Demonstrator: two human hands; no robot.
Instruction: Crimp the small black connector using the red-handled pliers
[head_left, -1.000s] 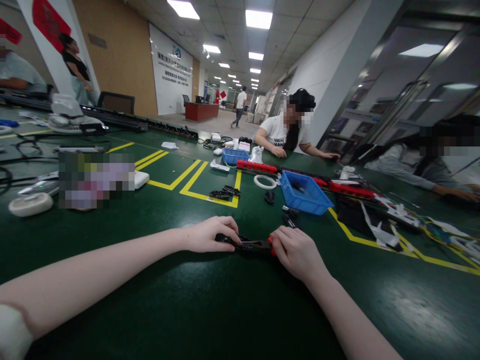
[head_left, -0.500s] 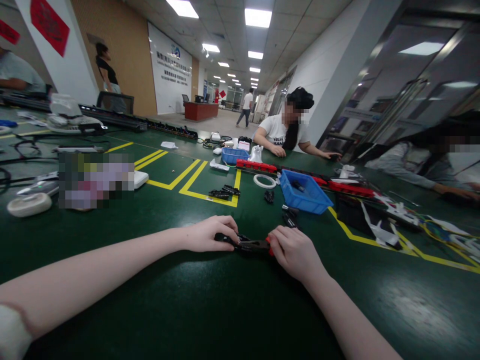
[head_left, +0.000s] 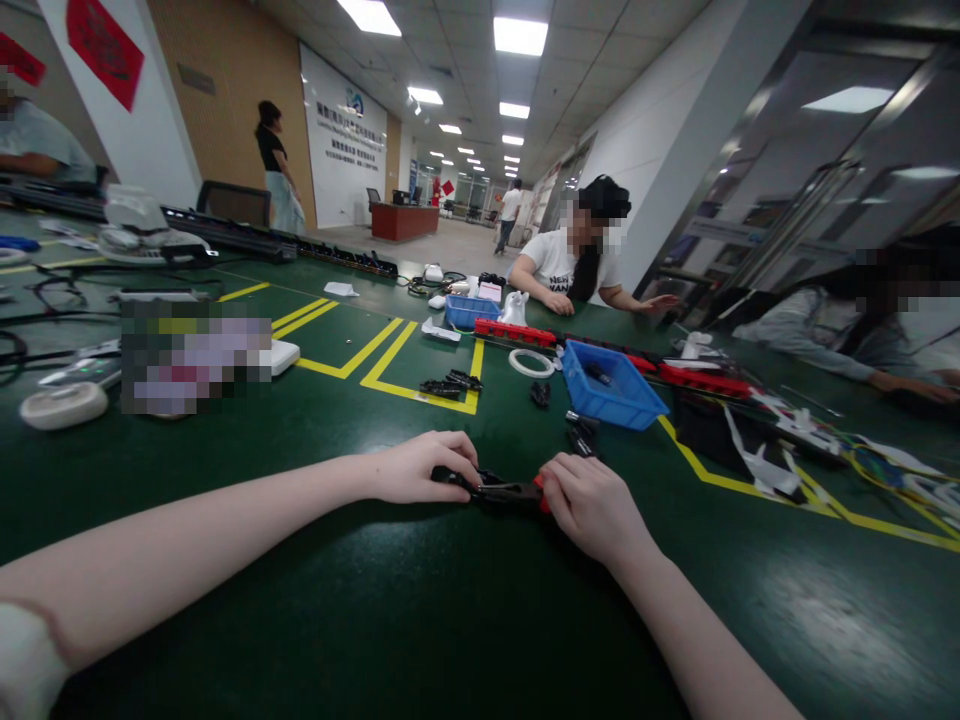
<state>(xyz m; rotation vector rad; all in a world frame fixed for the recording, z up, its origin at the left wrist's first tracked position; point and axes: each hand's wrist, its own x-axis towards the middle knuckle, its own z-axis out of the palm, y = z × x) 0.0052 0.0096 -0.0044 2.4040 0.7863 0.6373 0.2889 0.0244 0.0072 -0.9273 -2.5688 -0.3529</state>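
My left hand [head_left: 431, 467] is closed on a small black part [head_left: 452, 478] just above the green table [head_left: 420, 610]. Red-handled pliers [head_left: 517, 492] are gripped in my right hand [head_left: 592, 500], their dark jaws pointing left and meeting the black part by my left fingertips. What exactly the jaws hold is too small to tell. Beyond my right hand lies a black piece [head_left: 581, 434]. Another small black piece [head_left: 540, 393] sits farther back, and several black pieces [head_left: 452, 383] lie inside a yellow-taped outline.
A blue bin [head_left: 611, 385] holds a dark item. Behind it are a white ring [head_left: 531, 363], a red strip [head_left: 517, 332] and a smaller blue bin [head_left: 470, 311]. Cables and a white device [head_left: 64, 406] lie left. A person [head_left: 574, 255] sits across the table; another sits right.
The hands and pliers have barely moved. Across the table, the seated person's hand on the right has lifted and spread. Two people in the background have shifted.
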